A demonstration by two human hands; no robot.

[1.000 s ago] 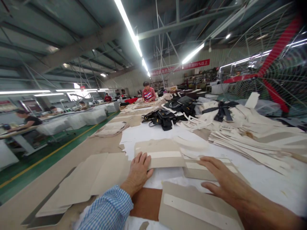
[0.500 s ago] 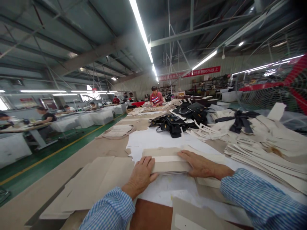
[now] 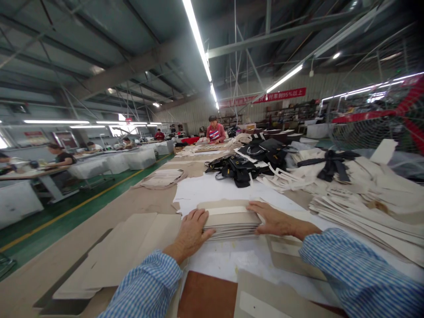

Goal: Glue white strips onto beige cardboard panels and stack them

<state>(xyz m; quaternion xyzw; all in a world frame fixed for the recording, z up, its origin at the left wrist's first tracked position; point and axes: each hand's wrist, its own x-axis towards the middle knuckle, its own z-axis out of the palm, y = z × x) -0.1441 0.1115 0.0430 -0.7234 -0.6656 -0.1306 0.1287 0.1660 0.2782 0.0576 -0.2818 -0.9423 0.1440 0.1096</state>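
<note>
The stack of beige panels (image 3: 233,223) lies on the white sheet (image 3: 220,260), between the left hand (image 3: 191,230) and the right hand (image 3: 276,220). The left fingers contact the left edge of the stack, with the thumb at the front left corner. The right fingertips rest on the top panel near its right edge; the right thumb is at the front right corner. Both hands are open, thumbs apart from fingers, bracketing the stack without closing around it. A pale strip (image 3: 228,211) crosses the top panel. The brown panel (image 3: 208,295) lies nearer the wearer. Beyond, a red banner (image 3: 285,94) carries white Chinese characters; "95%以上" is legible at its right end.
</note>
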